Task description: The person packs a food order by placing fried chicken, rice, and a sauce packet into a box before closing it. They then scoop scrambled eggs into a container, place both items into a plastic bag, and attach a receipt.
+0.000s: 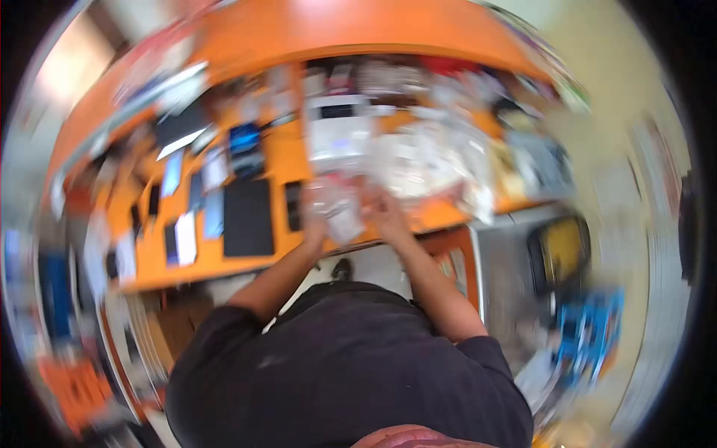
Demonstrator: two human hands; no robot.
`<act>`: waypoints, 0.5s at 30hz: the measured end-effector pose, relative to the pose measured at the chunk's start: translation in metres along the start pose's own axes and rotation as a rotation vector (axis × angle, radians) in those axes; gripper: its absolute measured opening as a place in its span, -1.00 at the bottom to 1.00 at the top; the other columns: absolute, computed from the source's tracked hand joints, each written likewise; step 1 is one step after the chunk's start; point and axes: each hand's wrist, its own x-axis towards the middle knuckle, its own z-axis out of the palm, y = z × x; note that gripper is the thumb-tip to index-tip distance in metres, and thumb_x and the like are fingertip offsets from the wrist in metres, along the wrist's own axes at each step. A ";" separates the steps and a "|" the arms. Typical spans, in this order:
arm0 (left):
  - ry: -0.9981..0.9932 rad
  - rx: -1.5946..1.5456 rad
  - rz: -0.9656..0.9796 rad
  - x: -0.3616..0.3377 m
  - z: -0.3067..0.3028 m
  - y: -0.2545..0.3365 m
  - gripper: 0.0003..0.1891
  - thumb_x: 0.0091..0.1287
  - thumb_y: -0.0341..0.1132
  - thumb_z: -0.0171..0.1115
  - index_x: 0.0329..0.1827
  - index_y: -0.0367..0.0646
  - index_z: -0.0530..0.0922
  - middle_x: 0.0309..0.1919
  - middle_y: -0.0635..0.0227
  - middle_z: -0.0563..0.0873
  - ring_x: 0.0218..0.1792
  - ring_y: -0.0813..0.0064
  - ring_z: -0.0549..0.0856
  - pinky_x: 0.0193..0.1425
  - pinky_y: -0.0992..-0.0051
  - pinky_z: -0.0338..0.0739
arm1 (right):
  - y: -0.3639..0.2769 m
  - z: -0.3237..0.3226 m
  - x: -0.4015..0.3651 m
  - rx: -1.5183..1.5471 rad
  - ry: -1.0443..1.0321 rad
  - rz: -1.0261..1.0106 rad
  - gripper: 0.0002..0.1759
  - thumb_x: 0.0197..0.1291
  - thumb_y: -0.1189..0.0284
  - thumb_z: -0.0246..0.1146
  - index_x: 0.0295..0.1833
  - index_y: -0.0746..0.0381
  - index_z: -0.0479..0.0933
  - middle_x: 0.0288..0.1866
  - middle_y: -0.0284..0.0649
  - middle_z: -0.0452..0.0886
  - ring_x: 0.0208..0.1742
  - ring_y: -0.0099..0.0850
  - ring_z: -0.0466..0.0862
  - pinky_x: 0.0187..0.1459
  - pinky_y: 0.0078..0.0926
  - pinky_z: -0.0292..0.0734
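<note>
A clear plastic bag [340, 209] with reddish marks near its top hangs in front of me at the table's front edge. My left hand [314, 222] is closed on the bag's left side. On the other side, my right hand [386, 216] is close to the bag's right edge, its fingers smeared by motion. Whether it touches the bag I cannot make out. Just beyond my hands stands a white box-like device [337, 131] with a dark panel. A heap of whitish plastic bags [429, 160] lies beyond my right hand.
The orange table [280, 239] holds a black mat [249, 218] and several phone-like flat items to the left. An orange shelf [373, 30] runs along the back. A grey cabinet [508, 261] and a blue rack [590, 336] stand at the right.
</note>
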 end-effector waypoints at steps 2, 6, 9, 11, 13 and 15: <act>0.034 0.097 0.216 -0.011 0.024 0.035 -0.46 0.64 -0.06 -0.16 0.51 -0.23 0.23 0.42 0.20 0.41 0.38 0.36 0.44 0.47 0.28 0.34 | -0.046 -0.050 -0.057 0.050 -0.095 0.185 -0.41 0.32 0.14 0.36 0.33 0.25 0.47 0.07 -0.18 0.68 0.04 -0.42 0.65 0.07 -0.36 0.59; -0.153 -0.008 0.786 -0.101 0.118 0.137 -0.50 0.64 -0.15 -0.18 0.51 -0.23 0.25 0.45 0.17 0.38 0.33 0.35 0.49 0.44 0.28 0.37 | -0.008 -0.105 -0.238 0.044 0.173 0.356 -0.50 0.29 0.19 0.39 0.24 0.18 0.53 -0.01 -0.18 0.70 -0.01 -0.40 0.69 0.04 -0.36 0.61; -0.717 -0.407 0.966 -0.235 0.179 0.176 -0.51 0.63 -0.20 -0.16 0.52 -0.29 0.24 0.47 0.10 0.35 0.39 0.29 0.42 0.50 0.26 0.30 | 0.030 -0.093 -0.421 -0.052 0.555 0.623 -0.44 0.19 0.11 0.44 0.17 0.24 0.56 0.02 -0.11 0.72 0.03 -0.26 0.73 0.06 -0.28 0.62; -1.084 -0.801 0.904 -0.344 0.203 0.189 -0.50 0.63 -0.24 -0.15 0.52 -0.32 0.23 0.49 0.06 0.32 0.42 0.24 0.38 0.54 0.25 0.25 | -0.006 -0.064 -0.537 -0.006 0.739 0.809 -0.50 0.19 0.19 0.43 0.15 0.23 0.58 0.00 -0.10 0.72 0.02 -0.24 0.72 0.04 -0.27 0.61; -1.295 -1.215 0.769 -0.454 0.219 0.198 -0.50 0.62 -0.28 -0.14 0.53 -0.35 0.22 0.50 0.01 0.30 0.46 0.20 0.33 0.58 0.25 0.20 | -0.062 -0.019 -0.634 0.044 0.961 0.910 -0.55 0.25 0.23 0.40 0.17 0.24 0.59 -0.06 -0.15 0.70 -0.04 -0.34 0.70 0.02 -0.35 0.60; -1.379 -1.597 0.600 -0.557 0.218 0.204 -0.50 0.62 -0.32 -0.13 0.53 -0.39 0.21 0.52 -0.03 0.28 0.50 0.16 0.29 0.63 0.24 0.15 | -0.095 0.054 -0.727 0.140 1.249 0.955 -0.62 0.31 0.28 0.36 0.15 0.26 0.60 -0.07 -0.21 0.68 -0.07 -0.43 0.65 0.03 -0.42 0.57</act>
